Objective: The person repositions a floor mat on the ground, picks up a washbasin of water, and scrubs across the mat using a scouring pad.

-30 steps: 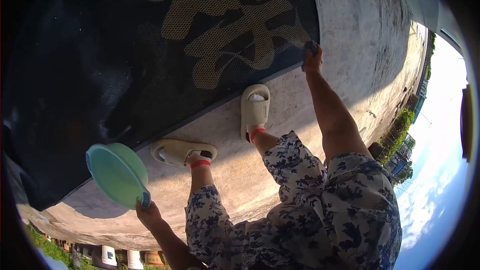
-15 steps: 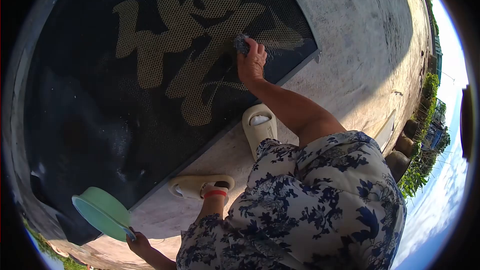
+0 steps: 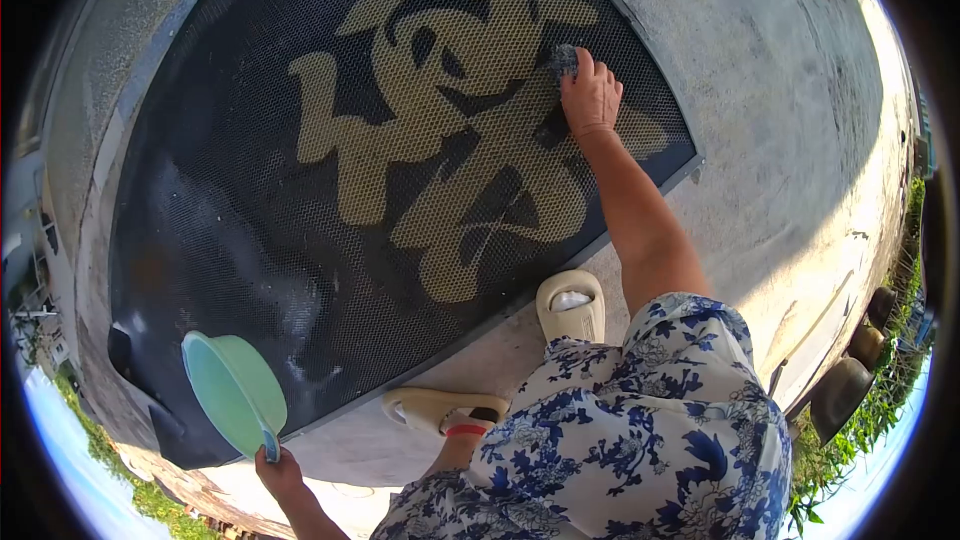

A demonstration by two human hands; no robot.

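A grey wire scrubber (image 3: 566, 61) is pinched in the fingers of my right hand (image 3: 592, 100). It touches a dark, honeycomb-textured mat (image 3: 210, 270) near the upper right strokes of the mat's large tan character (image 3: 460, 50). At lower left, my left hand (image 3: 278, 475) grips the short handle of a light green plastic dipper (image 3: 236, 395). The dipper is tilted over the mat's near left edge; whether it holds water I cannot tell. Damp, whitish patches show on the mat's left side.
My feet in beige slippers (image 3: 572, 306) stand by the mat's near edge on concrete ground (image 3: 760, 100). One corner of the mat (image 3: 125, 355) curls up at left. Dark rounded pots (image 3: 840, 395) and green plants (image 3: 908, 270) line the right side.
My view has shifted, showing more of the mat's far side. My right hand has slid the scrubber farther up across the character. My left hand still holds the dipper.
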